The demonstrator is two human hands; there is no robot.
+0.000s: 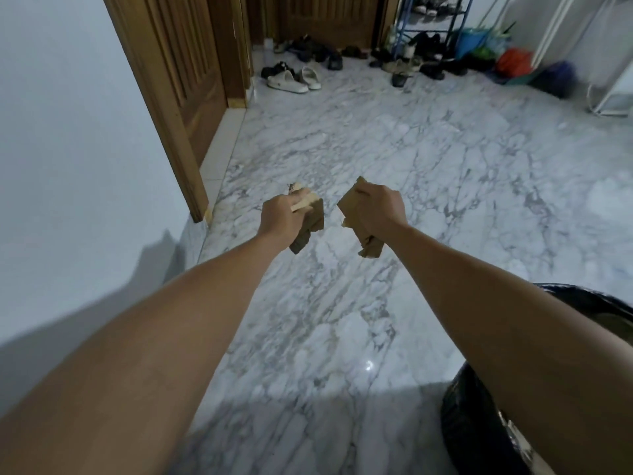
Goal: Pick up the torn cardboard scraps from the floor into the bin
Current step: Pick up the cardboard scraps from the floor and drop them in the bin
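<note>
The floor (394,159) is polished white marble with grey veining, and a small bright glint of light (369,365) shows on it nearer the viewer than the grip. Left of the grip stands a plain pale wall (68,138), ending at a wooden door frame (171,108) with panelled wood beyond it. Far ahead of the grip, more wooden panelling (329,18) closes the room, with scattered shoes (298,77) on the floor before it. Ahead and to the right stands a blue metal shoe rack (431,32), then coloured bags (513,61) and a white frame (609,97) against the far right wall.
</note>
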